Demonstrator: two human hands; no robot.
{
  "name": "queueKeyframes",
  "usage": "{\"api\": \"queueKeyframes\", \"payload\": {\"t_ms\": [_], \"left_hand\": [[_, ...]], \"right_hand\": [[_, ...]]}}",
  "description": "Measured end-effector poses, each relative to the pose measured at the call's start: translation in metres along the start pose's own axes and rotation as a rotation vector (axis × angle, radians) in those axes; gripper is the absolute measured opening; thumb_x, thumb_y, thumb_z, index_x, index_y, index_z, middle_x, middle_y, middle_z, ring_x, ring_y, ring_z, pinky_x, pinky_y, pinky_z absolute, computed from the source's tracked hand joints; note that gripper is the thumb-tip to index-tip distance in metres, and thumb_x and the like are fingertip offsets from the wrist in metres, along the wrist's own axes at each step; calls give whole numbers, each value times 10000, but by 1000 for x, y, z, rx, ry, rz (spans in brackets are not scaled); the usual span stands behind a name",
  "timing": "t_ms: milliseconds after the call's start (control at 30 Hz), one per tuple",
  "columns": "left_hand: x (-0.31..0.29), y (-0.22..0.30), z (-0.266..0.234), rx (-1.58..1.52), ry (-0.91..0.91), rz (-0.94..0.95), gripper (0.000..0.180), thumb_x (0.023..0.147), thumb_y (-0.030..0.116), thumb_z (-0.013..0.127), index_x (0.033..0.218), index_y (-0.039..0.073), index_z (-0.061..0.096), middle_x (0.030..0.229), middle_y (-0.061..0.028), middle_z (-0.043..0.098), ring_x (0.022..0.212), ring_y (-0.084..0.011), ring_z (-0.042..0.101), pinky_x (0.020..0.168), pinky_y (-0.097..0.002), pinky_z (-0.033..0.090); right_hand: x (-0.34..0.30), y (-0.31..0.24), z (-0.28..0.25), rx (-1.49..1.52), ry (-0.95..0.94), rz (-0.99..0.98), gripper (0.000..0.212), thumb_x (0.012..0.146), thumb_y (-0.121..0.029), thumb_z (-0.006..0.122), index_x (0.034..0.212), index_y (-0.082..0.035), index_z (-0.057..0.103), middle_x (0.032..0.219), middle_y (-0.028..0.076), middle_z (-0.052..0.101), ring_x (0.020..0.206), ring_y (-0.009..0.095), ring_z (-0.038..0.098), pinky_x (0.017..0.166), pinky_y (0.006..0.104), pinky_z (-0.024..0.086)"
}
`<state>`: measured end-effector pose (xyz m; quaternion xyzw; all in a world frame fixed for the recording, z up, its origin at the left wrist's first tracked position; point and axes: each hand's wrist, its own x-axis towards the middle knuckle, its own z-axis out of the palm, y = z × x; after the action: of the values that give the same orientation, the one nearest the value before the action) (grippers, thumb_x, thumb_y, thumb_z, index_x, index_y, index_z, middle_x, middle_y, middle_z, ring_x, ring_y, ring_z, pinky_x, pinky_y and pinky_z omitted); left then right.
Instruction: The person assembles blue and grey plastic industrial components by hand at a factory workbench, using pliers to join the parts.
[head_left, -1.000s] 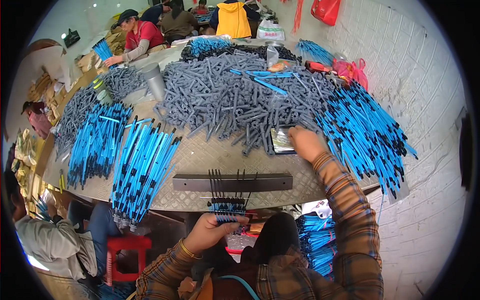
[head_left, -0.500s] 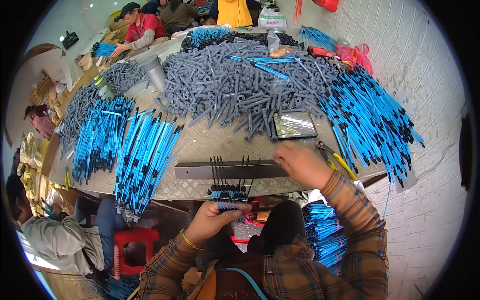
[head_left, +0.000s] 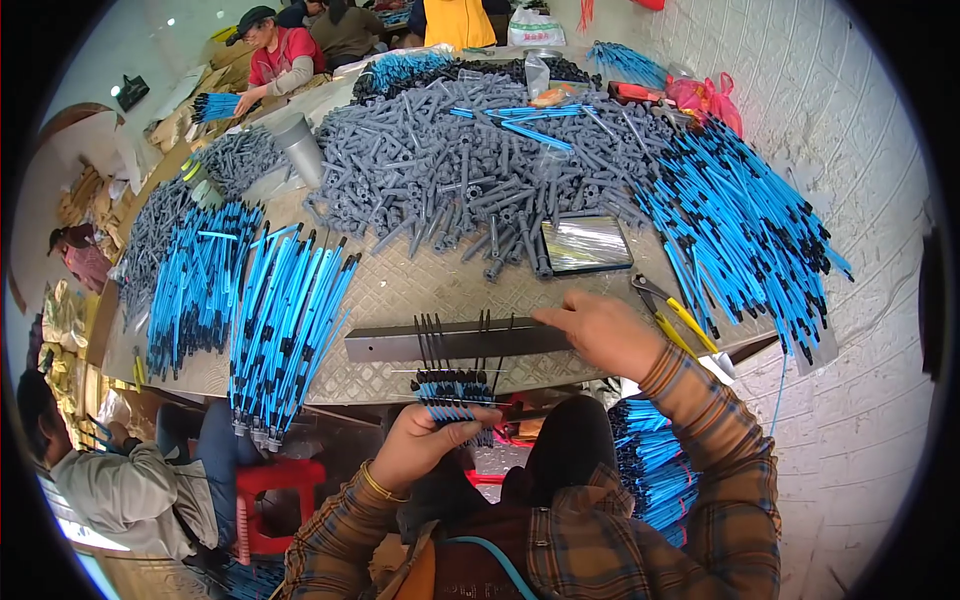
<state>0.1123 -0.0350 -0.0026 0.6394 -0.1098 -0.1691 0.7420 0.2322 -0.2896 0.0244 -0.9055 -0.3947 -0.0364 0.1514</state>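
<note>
My left hand (head_left: 432, 437) is closed around a row of blue rods with black fittings (head_left: 450, 390), held side by side over the table's front edge. Thin pale wires run crosswise through the row. Several slim black pins stick up from it across a dark metal bar (head_left: 400, 345) lying on the table. At the bar's right part is my right hand (head_left: 612, 332), its thumb and finger brought together toward the left. Whatever may be in that pinch is too small or hidden to make out.
Grey plastic tubes (head_left: 430, 160) form a large heap. A tray of thin wires (head_left: 587, 245) and yellow-handled pliers (head_left: 680, 315) lie right of centre. Blue rods are piled at left (head_left: 290, 320) and right (head_left: 750, 220). One person (head_left: 275, 60) sits across, another (head_left: 130, 480) at left.
My right hand has shifted slightly down and its fingertips now reach left over the bar. My left hand stays on the rods. The view has tilted slightly.
</note>
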Motion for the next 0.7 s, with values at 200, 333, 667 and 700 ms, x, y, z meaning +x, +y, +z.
{"api": "queueKeyframes", "payload": {"t_ms": [200, 333, 667, 700], "left_hand": [[0, 0, -1, -34, 4, -9, 213, 876, 57, 539, 1067, -3, 612, 1057, -74, 631, 1010, -155, 567, 903, -292, 420], [-1, 0, 0, -49, 7, -10, 213, 876, 56, 540, 1069, 0, 611, 1063, -75, 629, 1009, -154, 567, 900, -292, 423], [-1, 1, 0, -48, 11, -30, 218, 875, 52, 543, 1078, 4, 605, 1070, -72, 627, 1002, -154, 569, 896, -295, 427], [-1, 1, 0, -51, 10, -27, 218, 874, 51, 543, 1078, 5, 605, 1070, -72, 627, 1003, -153, 568, 896, -294, 427]], "right_hand": [[1, 3, 3, -4, 21, -3, 404, 722, -49, 566, 1117, -138, 576, 841, 126, 527, 742, 333, 567, 644, 408, 471], [4, 1, 3, -11, 17, -2, 402, 726, -56, 564, 1119, -141, 576, 834, 124, 524, 740, 331, 566, 643, 409, 470], [19, -6, 13, -4, 75, -60, 360, 738, -66, 553, 1088, -142, 589, 827, 116, 516, 737, 316, 561, 631, 409, 465], [21, -6, 14, -4, 75, -61, 358, 737, -66, 554, 1085, -143, 590, 826, 115, 515, 738, 314, 561, 630, 407, 464]]}}
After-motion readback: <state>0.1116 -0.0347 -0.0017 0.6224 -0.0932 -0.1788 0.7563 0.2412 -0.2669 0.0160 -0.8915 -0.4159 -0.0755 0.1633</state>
